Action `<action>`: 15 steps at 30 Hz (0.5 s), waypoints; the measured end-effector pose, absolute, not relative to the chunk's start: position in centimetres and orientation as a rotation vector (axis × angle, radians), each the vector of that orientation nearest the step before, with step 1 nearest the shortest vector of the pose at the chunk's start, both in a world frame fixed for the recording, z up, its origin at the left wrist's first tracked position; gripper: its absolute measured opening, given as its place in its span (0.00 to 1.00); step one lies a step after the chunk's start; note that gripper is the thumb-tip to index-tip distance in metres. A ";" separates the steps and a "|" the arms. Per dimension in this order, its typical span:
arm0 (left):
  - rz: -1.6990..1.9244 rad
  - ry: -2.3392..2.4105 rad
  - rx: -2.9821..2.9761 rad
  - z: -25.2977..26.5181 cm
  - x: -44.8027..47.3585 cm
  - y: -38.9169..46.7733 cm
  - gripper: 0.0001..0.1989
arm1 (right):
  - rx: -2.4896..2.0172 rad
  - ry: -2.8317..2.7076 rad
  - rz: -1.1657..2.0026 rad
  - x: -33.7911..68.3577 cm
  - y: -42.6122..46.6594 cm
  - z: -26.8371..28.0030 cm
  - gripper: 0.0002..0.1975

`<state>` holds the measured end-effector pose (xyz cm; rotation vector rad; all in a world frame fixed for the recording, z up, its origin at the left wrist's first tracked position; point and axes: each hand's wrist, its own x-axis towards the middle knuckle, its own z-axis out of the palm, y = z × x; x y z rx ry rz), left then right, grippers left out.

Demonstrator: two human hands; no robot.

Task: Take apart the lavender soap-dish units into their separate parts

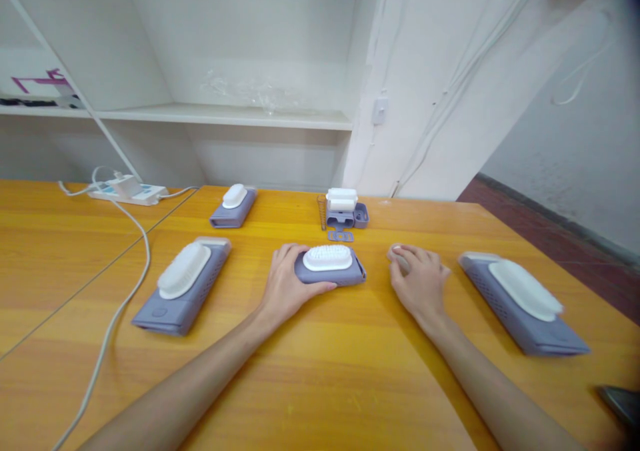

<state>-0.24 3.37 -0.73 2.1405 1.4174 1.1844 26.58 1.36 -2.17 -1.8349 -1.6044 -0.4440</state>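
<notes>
At far left I see a boxy lilac plastic unit (194,295) with a ribbed white oval pad (185,269). My left hand (289,279) has its fingers clasped round the centre unit (347,275), lying mid-tabletop (350,364), its pad nubbly. I judge the step as steadying it; the next move calls for a firm hold there. My right hand's (419,277) fingers curl round a pale, blurred piece (401,260). Rightmost lies another unit (523,301), side perforated.

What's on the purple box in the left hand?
A white, bumpy oval piece sits on the purple box; the surface beneath that piece and under the left hand is covered.
</notes>
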 end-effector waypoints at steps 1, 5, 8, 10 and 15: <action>1.187 1.420 2.137 -0.7 -0.2 3.4 0.33 | -1.848 -1.609 -0.450 26.5 1.4 -2.2 0.11; 1.188 1.408 2.143 -0.7 -0.2 3.4 0.33 | -1.865 -1.630 -0.501 26.3 1.3 -2.0 0.11; 1.183 1.369 2.157 -0.8 -0.2 3.4 0.34 | -1.767 -1.658 -0.560 25.8 0.9 -1.4 0.12; 1.181 1.331 2.161 -0.9 -0.2 3.4 0.35 | -1.612 -1.776 -0.535 25.1 0.4 -0.9 0.16; 1.159 1.248 2.194 -1.3 -0.3 3.6 0.35 | -1.299 -2.195 -0.203 23.2 -0.6 -0.6 0.37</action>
